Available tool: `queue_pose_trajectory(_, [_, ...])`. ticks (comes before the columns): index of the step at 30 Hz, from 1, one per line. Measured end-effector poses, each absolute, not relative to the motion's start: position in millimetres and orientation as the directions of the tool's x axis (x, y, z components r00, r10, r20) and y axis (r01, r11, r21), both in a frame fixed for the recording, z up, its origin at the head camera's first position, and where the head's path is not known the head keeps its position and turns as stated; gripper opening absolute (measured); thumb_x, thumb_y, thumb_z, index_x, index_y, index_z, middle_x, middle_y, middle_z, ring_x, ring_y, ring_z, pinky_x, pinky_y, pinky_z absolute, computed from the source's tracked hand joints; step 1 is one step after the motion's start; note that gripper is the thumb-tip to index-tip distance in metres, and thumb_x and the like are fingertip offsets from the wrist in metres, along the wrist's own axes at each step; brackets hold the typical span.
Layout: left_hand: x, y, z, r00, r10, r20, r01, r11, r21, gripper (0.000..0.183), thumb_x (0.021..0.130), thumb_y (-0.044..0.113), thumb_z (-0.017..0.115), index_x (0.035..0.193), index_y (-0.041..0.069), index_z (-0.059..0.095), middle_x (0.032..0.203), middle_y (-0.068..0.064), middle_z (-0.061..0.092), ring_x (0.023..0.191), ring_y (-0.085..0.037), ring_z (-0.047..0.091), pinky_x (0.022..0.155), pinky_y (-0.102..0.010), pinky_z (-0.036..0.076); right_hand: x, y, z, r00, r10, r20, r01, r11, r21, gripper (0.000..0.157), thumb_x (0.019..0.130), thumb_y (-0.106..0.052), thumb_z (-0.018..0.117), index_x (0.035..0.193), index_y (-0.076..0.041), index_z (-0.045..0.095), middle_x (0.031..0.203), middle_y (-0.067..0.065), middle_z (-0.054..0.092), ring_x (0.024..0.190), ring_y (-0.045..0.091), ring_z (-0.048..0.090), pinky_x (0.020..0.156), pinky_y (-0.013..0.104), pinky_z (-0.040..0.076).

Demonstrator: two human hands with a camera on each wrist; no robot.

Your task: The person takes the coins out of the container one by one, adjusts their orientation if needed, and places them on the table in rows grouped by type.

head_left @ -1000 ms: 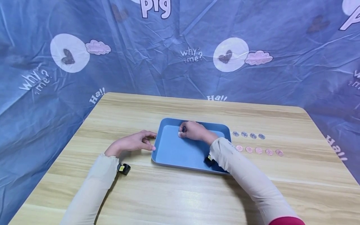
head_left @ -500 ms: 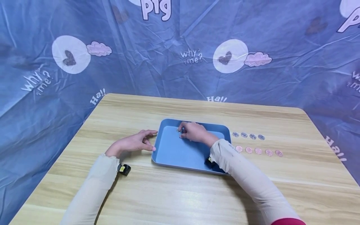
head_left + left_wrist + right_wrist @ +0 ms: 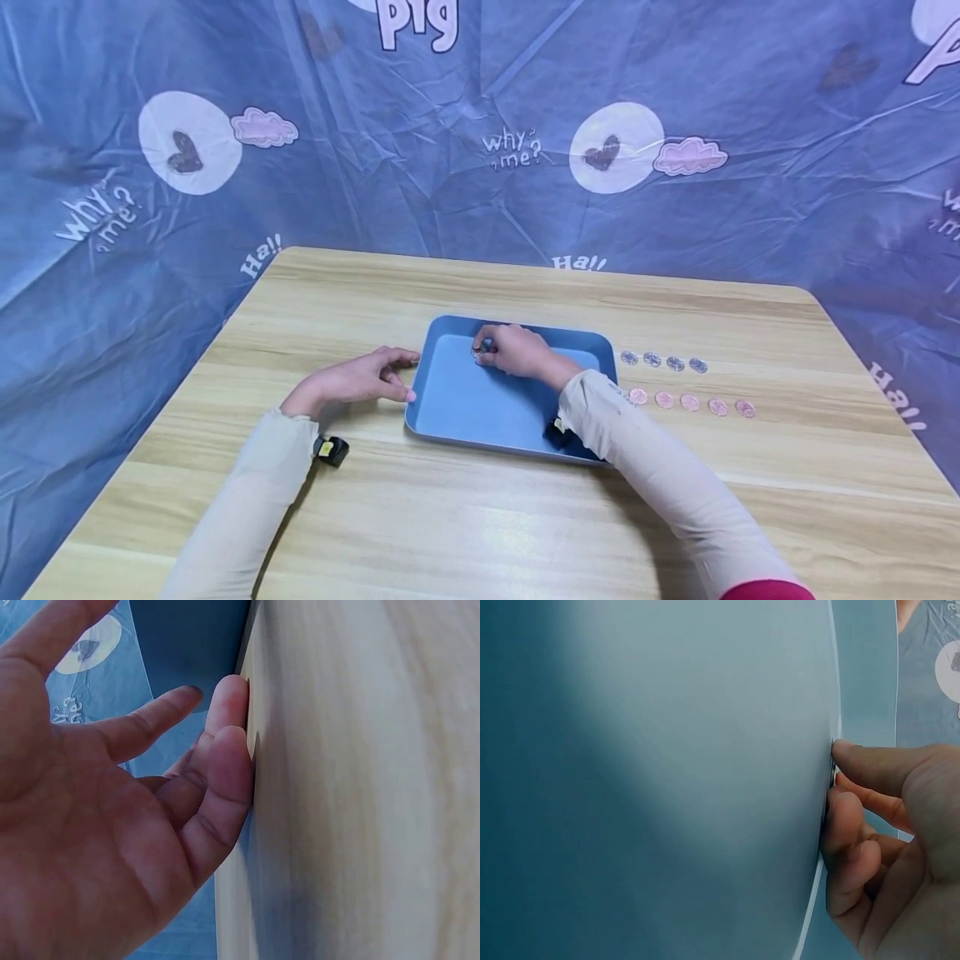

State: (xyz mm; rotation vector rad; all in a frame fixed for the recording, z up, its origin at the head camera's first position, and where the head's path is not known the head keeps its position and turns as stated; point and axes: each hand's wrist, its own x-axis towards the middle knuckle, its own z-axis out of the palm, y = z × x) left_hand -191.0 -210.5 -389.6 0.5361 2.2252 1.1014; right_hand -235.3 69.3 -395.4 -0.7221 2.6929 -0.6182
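A blue rectangular tray [image 3: 472,408] lies on the wooden table. Inside it, near the far left, my right hand [image 3: 516,348] pinches a small silver coin [image 3: 476,353] by its edges between thumb and finger. The right wrist view shows this coin [image 3: 833,774] edge-on, low against the tray floor, with the other fingers curled beside it. My left hand [image 3: 356,377] is at the tray's left side, fingers spread and relaxed, thumb tip right at the rim. In the left wrist view, this hand [image 3: 97,802] holds nothing and its lower fingers rest along the tabletop.
Right of the tray, several silver coins [image 3: 652,360] form a row. Nearer to me runs a row of several pinkish copper coins [image 3: 689,402], its left end close by the right sleeve [image 3: 652,450]. A blue printed curtain [image 3: 420,183] hangs behind the table [image 3: 480,517].
The coin in my right fingertips has shifted slightly; half a second ago the thumb stood apart from it, and now thumb and finger close on its edges. The left hand stays put.
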Motion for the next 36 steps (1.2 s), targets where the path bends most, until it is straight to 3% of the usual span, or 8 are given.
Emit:
queue_pose_trajectory(10, [-190, -211, -389, -0.737, 0.585, -0.338, 0.086, 0.577, 0.812, 0.081, 0.089, 0.027, 0.070, 0.150, -0.002, 0.025, 0.143, -0.023, 0.037, 0.105, -0.021, 0.058, 0.092, -0.033, 0.045, -235, 70, -396, -0.840, -0.502, -0.204, -0.345, 0.786, -0.514, 0.036, 0.096, -0.027, 0.061, 0.129, -0.013, 0.059, 0.091, 0.003, 0.070, 0.053, 0.011, 0.060, 0.054, 0.026, 0.049])
queue_pose_trajectory(18, [-190, -210, -387, -0.740, 0.580, -0.341, 0.084, 0.582, 0.809, 0.076, 0.089, 0.027, 0.069, 0.147, -0.004, 0.030, 0.141, -0.023, 0.037, 0.106, -0.022, 0.057, 0.092, -0.033, 0.045, -236, 71, -396, -0.849, -0.484, -0.212, -0.322, 0.792, -0.519, 0.022, 0.095, -0.026, 0.062, 0.111, -0.012, 0.064, 0.083, 0.000, 0.068, 0.054, 0.011, 0.059, 0.054, 0.027, 0.048])
queue_pose_trajectory(27, [-193, -208, -390, -0.735, 0.585, -0.344, 0.074, 0.573, 0.816, 0.077, 0.089, 0.026, 0.070, 0.146, -0.006, 0.029, 0.141, -0.025, 0.040, 0.104, -0.021, 0.058, 0.091, -0.031, 0.045, -232, 71, -392, -0.814, -0.539, -0.214, -0.410, 0.796, -0.446, 0.018, 0.090, -0.028, 0.068, 0.097, -0.013, 0.063, 0.080, -0.003, 0.057, 0.071, 0.012, 0.049, 0.068, 0.027, 0.040])
queue_pose_trajectory(36, [-192, -210, -390, -0.732, 0.592, -0.339, 0.059, 0.550, 0.833, 0.082, 0.089, 0.024, 0.070, 0.150, -0.003, 0.022, 0.147, -0.026, 0.034, 0.107, -0.022, 0.058, 0.094, -0.034, 0.045, -223, 71, -384, -0.812, -0.556, -0.177, -0.461, 0.797, -0.390, 0.009, 0.096, -0.019, 0.057, 0.104, -0.017, 0.054, 0.083, -0.001, 0.061, 0.064, 0.013, 0.051, 0.061, 0.029, 0.040])
